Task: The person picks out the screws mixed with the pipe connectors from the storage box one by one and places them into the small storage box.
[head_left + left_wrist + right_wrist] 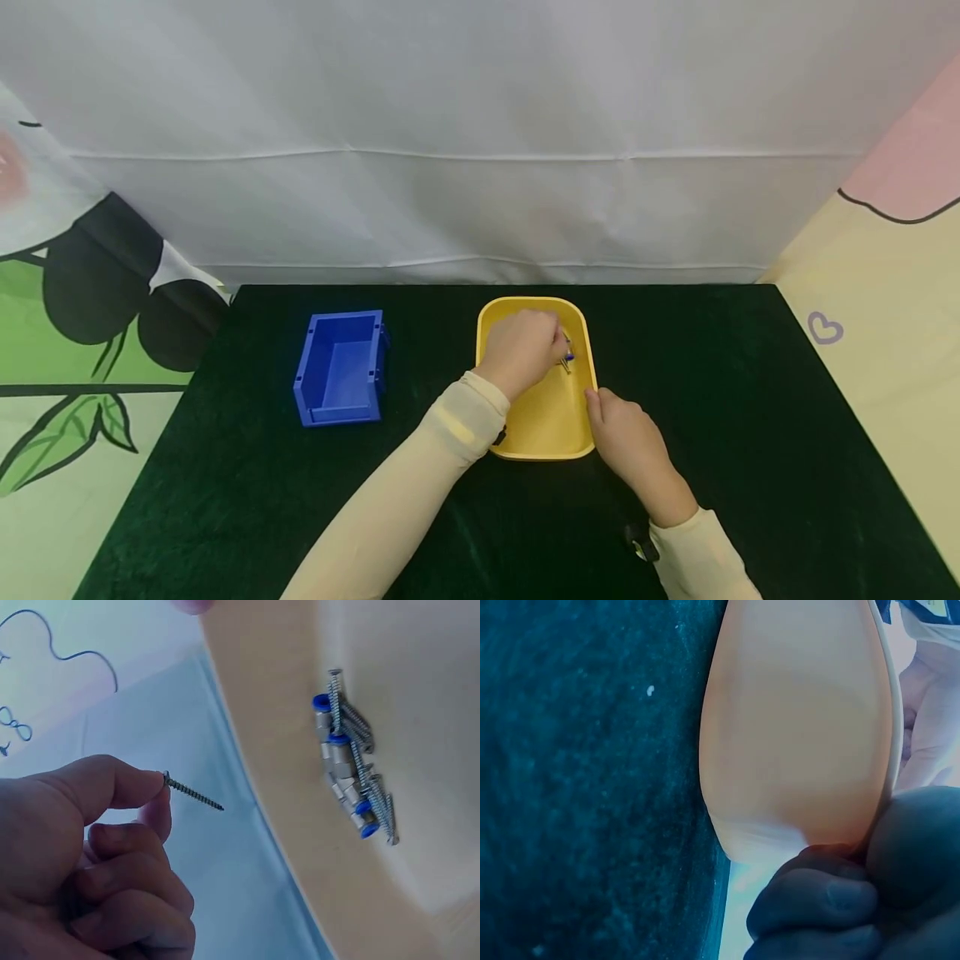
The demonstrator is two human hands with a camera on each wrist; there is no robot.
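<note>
Between thumb and index finger, my left hand pinches a small threaded screw by its head, the tip pointing away from the fingers. In the head view this hand is over the far part of a yellow tray. A small heap lies in the tray, partly covered by the hand there: several silvery screws and metal tube fittings with blue ends. My right hand grips the tray's right rim, thumb on one side and curled fingers against the outer wall.
A blue open-front plastic bin stands left of the tray on the dark green cloth table. White fabric hangs behind the table's far edge, and printed panels flank it on both sides.
</note>
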